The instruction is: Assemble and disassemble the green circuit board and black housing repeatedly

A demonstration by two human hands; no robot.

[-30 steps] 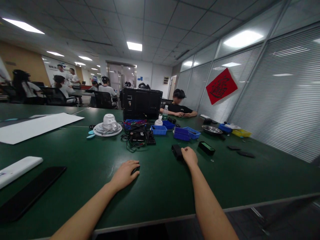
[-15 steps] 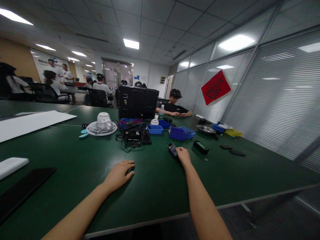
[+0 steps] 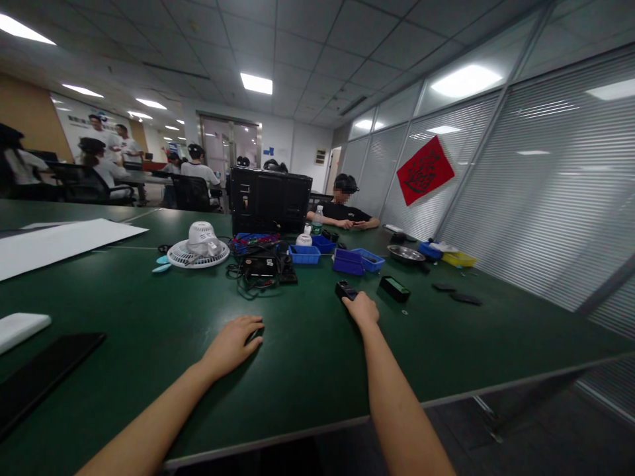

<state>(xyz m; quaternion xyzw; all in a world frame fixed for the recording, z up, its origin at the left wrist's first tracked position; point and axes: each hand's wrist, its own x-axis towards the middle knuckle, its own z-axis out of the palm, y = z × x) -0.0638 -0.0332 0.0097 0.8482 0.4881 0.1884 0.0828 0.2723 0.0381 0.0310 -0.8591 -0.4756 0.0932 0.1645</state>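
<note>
My right hand [image 3: 363, 309] grips a small, dark, box-shaped device [image 3: 346, 289] by its near end, low over the green table [image 3: 302, 370]. Its far end points away to the left, and its exact kind is unclear. To the left, my left hand [image 3: 234, 345] lies palm down on the table with its fingers curled. A dark patch shows between thumb and fingers; whether it is a small object or shadow, I cannot make out. Just right of my right hand stands a black box with a green top [image 3: 395, 289], and a tiny ring [image 3: 405, 312] lies near it.
Ahead are blue bins [image 3: 304, 254], a black adapter with cables [image 3: 261, 266], a white fan head [image 3: 199, 246] and a black monitor [image 3: 270, 201]. Flat dark pieces [image 3: 466, 299] and a metal bowl [image 3: 405, 253] lie right. A person [image 3: 347, 208] sits across the table.
My right hand has turned the device, so its grey face shows less and a dark side shows more. My left hand stays in place; the view has shifted slightly.
</note>
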